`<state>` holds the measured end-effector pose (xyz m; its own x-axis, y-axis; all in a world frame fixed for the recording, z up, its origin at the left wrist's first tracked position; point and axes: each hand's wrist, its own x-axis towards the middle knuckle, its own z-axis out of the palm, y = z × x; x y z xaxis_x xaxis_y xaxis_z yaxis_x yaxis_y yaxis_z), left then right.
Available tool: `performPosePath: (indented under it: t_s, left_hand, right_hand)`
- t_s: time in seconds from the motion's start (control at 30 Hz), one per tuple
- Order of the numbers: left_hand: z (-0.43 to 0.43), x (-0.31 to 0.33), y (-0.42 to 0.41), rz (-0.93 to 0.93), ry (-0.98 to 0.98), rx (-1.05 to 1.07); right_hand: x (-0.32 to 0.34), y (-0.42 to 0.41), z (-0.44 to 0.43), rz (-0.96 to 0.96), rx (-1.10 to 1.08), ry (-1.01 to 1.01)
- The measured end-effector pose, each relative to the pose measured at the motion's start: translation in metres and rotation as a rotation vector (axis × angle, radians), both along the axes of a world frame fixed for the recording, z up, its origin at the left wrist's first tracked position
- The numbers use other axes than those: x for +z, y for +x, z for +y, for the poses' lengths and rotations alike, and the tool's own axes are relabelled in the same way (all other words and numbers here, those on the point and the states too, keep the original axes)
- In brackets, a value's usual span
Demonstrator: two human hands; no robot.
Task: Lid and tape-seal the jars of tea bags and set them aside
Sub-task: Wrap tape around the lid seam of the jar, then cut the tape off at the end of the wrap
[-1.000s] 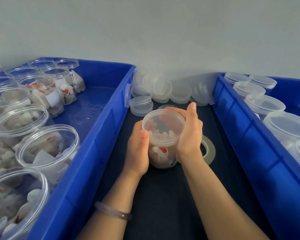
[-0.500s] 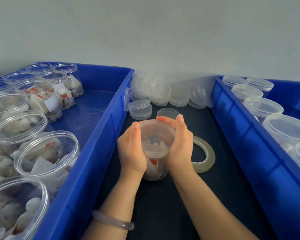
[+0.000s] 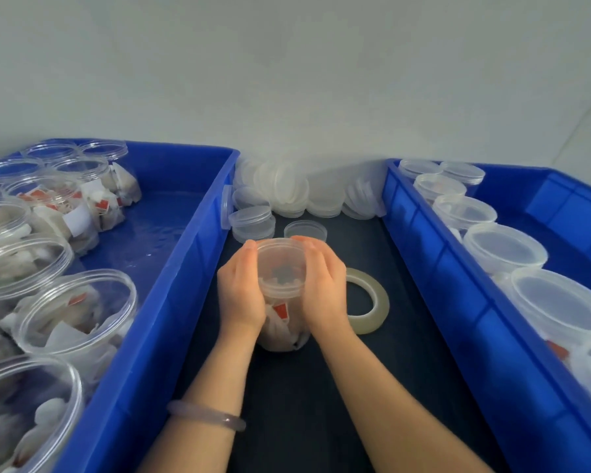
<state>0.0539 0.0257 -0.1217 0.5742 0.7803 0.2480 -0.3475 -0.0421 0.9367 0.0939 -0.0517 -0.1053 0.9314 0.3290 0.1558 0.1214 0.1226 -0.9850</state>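
Left hand [image 3: 241,290] and right hand [image 3: 325,291] are clamping fingers round the jar [image 3: 282,331] rim; tape [image 3: 377,297] is lying just right of it, clear of the bin [image 3: 440,268].

Two bare forearms [image 3: 382,397], a translucent pale lilac bangle [image 3: 207,415] round the left wrist

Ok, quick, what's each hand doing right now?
Left hand: grips the tea bag jar at its lid.
Right hand: grips the same jar from the other side.
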Motion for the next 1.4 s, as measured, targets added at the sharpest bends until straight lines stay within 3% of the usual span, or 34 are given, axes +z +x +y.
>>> performPosePath:
  t_s: [0.13, 0.27, 0.4, 0.57, 0.83, 1.07, 1.13, 1.23, 1.3, 1.4]
  left_hand:
    - [-0.026, 0.071, 0.029, -0.183, 0.099, -0.045]
    - [-0.077, 0.156, 0.084, -0.327, 0.099, -0.106]
    - [-0.11, 0.202, 0.154, -0.197, 0.216, -0.264]
    - [-0.141, 0.178, 0.229, 0.159, 0.464, -0.543]
    - [-0.157, 0.115, 0.292, 0.488, 0.879, -0.605]
    - [-0.151, 0.087, 0.3, 0.66, 1.051, -0.652]
    - [-0.147, 0.09, 0.296, 0.652, 1.029, -0.672]
    - [-0.122, 0.097, 0.28, 0.637, 1.025, -0.624]
    - [-0.092, 0.108, 0.264, 0.673, 1.05, -0.55]
    - [-0.025, 0.128, 0.23, 0.725, 1.059, -0.379]
  right_hand:
    - [0.072, 0.026, -0.029, -0.134, -0.04, 0.06]
    - [0.163, 0.072, -0.073, -0.279, -0.256, 0.162]
    - [0.204, 0.143, -0.121, -0.475, -0.51, 0.046]
    - [0.172, 0.231, -0.172, -0.449, -0.675, -0.33]
    - [0.098, 0.299, -0.204, -0.206, -0.636, -0.627]
    - [0.051, 0.309, -0.198, -0.085, -0.532, -0.655]
    - [0.053, 0.308, -0.193, -0.103, -0.472, -0.795]
    - [0.063, 0.302, -0.188, -0.048, -0.335, -1.229]
    - [0.069, 0.295, -0.18, -0.094, -0.372, -1.404]
    - [0.086, 0.276, -0.134, -0.37, -0.353, -1.299]
